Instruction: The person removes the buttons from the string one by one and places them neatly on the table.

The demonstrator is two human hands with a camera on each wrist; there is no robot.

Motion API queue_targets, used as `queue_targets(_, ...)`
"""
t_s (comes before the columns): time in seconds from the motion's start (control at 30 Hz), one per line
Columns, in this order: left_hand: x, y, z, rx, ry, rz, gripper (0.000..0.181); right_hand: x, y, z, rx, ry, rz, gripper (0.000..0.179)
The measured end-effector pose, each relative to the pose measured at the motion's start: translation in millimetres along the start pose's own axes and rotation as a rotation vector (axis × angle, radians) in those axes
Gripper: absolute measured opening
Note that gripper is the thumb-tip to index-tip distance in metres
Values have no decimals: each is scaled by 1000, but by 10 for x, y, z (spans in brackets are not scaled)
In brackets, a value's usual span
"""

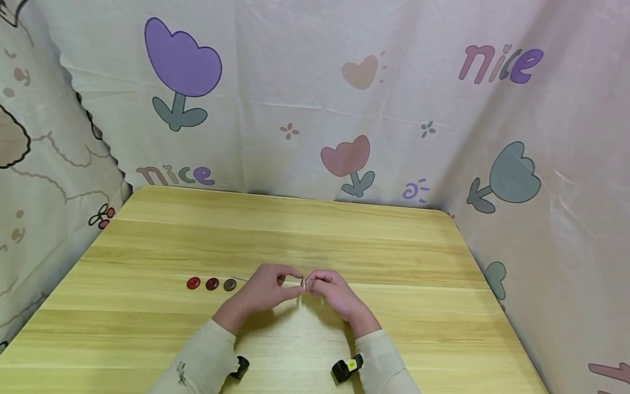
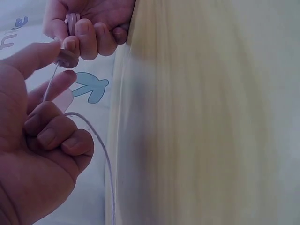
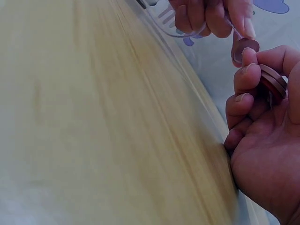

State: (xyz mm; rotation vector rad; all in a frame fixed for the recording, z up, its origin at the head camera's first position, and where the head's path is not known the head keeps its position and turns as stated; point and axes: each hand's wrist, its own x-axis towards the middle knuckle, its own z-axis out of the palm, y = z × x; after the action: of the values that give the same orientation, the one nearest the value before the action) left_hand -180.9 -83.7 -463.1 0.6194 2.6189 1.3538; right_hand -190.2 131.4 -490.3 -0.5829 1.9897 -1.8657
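Over the table, my left hand pinches a brown button between thumb and index finger. A thin pale cord runs from that button past the curled fingers of this hand and trails off. My right hand meets it from the other side, its fingertips right at the button's edge. Within the right hand's bent fingers sits a small stack of reddish-brown buttons, with a bit of cord showing below them. To the left lie a red button, a dark red button and a grey-brown button.
The light wooden table spreads out under both hands. Printed curtains hang behind it and along its sides. Each wrist carries a black camera, such as the one on the right.
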Motion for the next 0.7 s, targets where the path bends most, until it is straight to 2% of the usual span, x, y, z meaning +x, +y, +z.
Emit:
queue_targets(0.27,35,-5,23,9,37,65,34,-3,-2,6,0,-9,-15,20)
queue_targets(0.47,35,-7,31,-7,31,61,25,2,0,6,-5,10,-7,18)
queue_targets(0.7,-2,-11,-9,-22,40,8,16,6,19,-8,-36,13,1,20)
